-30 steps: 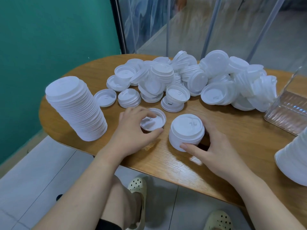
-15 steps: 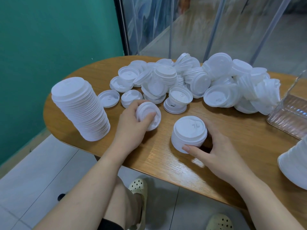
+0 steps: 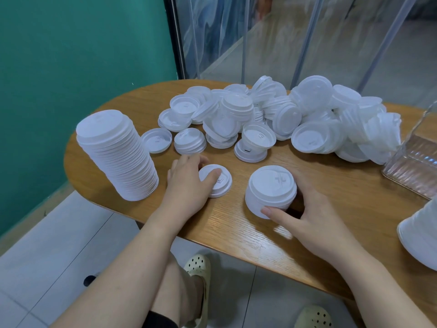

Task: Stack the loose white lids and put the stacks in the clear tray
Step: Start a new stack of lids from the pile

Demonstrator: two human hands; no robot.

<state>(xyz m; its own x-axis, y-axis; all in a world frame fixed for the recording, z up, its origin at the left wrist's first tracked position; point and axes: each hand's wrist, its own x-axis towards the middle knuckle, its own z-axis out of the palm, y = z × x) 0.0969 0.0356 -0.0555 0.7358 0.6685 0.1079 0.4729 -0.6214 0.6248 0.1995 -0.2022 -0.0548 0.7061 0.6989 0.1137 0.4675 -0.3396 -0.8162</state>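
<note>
The left hand (image 3: 186,178) grips a single white lid (image 3: 218,181) lying dome-up on the wooden bench (image 3: 236,223) — thumb across its top, fingers curled over its far edge. The right hand (image 3: 309,216) wraps round a short stack of lids (image 3: 270,190) just beside it. A tall stack (image 3: 118,155) stands at the left, the loose pile (image 3: 272,119) behind, the clear tray (image 3: 416,162) at the right edge.

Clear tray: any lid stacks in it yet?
No: the visible part of the clear tray at the table's right edge holds no lids; the tall stack and short stack both stand on the table.
</note>
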